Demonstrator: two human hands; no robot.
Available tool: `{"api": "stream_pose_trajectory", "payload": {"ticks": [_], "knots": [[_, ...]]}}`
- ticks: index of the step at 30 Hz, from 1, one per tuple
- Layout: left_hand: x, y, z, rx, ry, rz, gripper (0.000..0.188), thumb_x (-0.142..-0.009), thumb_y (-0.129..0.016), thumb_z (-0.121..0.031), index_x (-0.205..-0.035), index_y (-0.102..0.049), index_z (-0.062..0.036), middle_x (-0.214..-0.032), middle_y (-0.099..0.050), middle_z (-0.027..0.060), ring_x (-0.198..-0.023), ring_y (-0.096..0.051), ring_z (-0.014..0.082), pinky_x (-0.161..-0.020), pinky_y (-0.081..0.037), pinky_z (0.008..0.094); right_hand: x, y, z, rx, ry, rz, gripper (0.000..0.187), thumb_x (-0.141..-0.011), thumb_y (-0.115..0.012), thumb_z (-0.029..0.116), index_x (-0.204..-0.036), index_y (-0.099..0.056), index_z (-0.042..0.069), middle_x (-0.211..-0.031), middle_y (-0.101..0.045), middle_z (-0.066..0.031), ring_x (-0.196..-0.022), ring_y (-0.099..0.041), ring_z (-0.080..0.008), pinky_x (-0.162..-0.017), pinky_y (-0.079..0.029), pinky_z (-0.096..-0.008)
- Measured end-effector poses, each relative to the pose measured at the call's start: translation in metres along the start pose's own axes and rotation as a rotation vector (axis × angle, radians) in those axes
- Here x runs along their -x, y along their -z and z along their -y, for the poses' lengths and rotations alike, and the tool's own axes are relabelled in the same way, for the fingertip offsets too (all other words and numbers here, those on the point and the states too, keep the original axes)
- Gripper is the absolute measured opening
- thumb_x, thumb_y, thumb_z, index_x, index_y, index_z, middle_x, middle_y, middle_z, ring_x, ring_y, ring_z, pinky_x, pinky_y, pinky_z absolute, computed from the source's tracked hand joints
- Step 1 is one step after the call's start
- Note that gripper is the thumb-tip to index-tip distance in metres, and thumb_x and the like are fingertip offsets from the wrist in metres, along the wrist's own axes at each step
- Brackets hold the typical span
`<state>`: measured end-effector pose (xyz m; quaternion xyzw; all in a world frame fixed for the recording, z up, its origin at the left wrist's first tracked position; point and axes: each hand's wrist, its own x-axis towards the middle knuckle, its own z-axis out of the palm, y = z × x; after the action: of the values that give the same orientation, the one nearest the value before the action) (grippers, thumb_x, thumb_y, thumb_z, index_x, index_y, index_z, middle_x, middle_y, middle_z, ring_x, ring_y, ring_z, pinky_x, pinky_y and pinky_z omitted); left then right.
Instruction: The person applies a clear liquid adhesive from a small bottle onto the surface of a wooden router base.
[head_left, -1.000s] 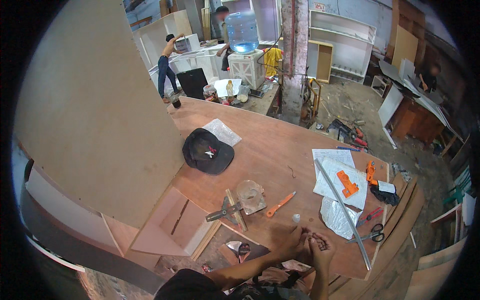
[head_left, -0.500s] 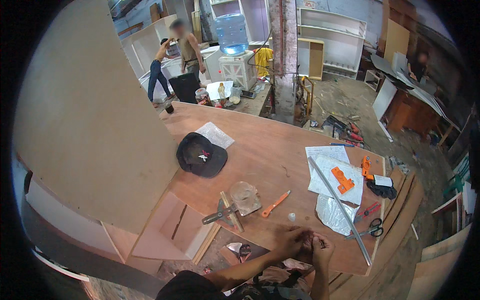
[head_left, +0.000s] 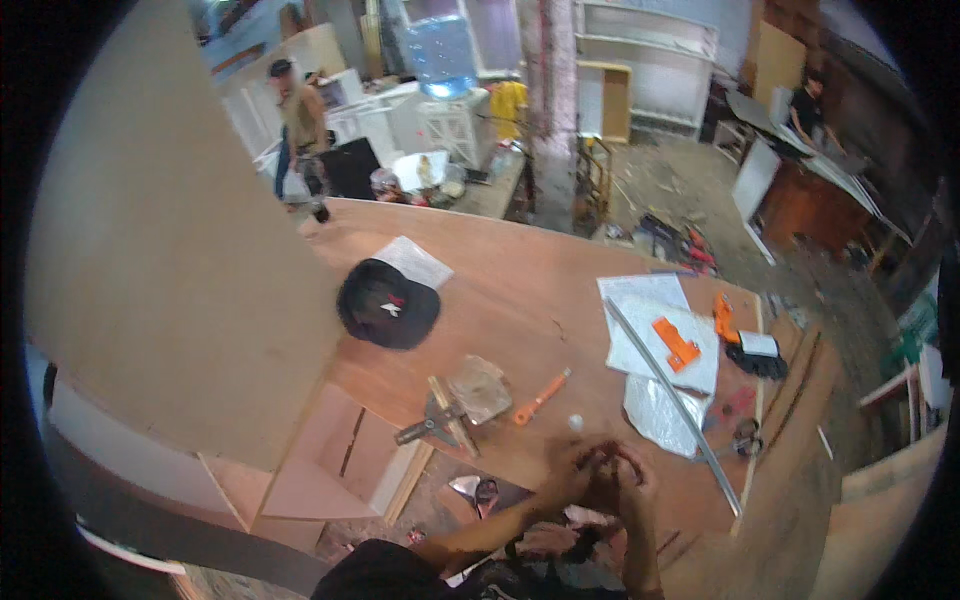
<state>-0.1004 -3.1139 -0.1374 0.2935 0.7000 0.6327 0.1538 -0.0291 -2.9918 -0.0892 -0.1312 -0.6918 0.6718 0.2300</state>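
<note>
Left hand (head_left: 585,468) and right hand (head_left: 637,474) together at the surface's (head_left: 500,300) near side, fingertips close, likely for fine work; blur hides anything held. White bit (head_left: 575,423) sits just far-left, handy. Bar (head_left: 672,405) crosses papers (head_left: 622,355) and foil (head_left: 655,415), probably keeping them flat.

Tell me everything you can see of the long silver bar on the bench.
The silver bar looks like metal: slim, straight, and greyish along its whole length. It lies at a slant on the wooden tabletop, its far end over the white papers, its middle across a crinkled silvery sheet, its near end by the table's edge. The right hand is apart from it. Blur hides finer detail.
</note>
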Motion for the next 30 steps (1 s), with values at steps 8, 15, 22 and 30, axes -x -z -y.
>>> {"api": "stream_pose_trajectory", "payload": {"ticks": [8,15,22,30], "knots": [[-0.005,0.07,-0.205,1.117,0.116,0.333,0.107,-0.08,-0.022,-0.085,-0.153,-0.006,-0.0078,-0.154,-0.021,0.0222,-0.141,-0.022,0.0348,-0.114,-0.016,0.0456,-0.023,-0.01,0.127,0.24,0.579,0.036,0.041,-0.084,-0.072,0.016,-0.118,-0.057,-0.002,-0.114,-0.06,-0.0155,-0.106,-0.056,-0.028,-0.091,-0.046,-0.0364],[0.013,0.096,-0.233,1.213,0.047,0.562,0.127,-0.066,-0.006,-0.095,-0.149,0.008,0.0007,-0.15,-0.016,0.0341,-0.142,-0.017,0.0399,-0.114,-0.006,0.0479,-0.02,-0.015,0.174,0.28,0.787,0.026,0.032,-0.073,-0.079,0.014,-0.103,-0.068,0.007,-0.102,-0.061,-0.0086,-0.092,-0.059,-0.0274,-0.079,-0.05,-0.0369],[0.017,0.121,-0.232,1.288,-0.113,0.591,0.131,-0.062,-0.003,-0.097,-0.149,0.01,-0.0005,-0.149,-0.019,0.034,-0.144,-0.011,0.0387,-0.115,-0.003,0.0505,-0.03,-0.04,0.205,0.366,0.838,0.169,0.037,-0.072,-0.08,0.012,-0.107,-0.069,0.011,-0.104,-0.06,-0.008,-0.094,-0.057,-0.0256,-0.075,-0.049,-0.0351],[0.011,0.118,-0.22,0.674,-0.418,0.077,0.106,-0.084,-0.018,-0.081,-0.149,-0.003,0.0001,-0.149,-0.023,0.0318,-0.14,-0.023,0.0429,-0.113,-0.013,0.0575,-0.036,-0.046,0.192,-0.828,0.236,0.128,0.072,-0.073,-0.076,-0.006,-0.137,-0.042,0.004,-0.123,-0.057,-0.018,-0.089,-0.064,-0.0155,-0.078,-0.054,-0.0277]]}}
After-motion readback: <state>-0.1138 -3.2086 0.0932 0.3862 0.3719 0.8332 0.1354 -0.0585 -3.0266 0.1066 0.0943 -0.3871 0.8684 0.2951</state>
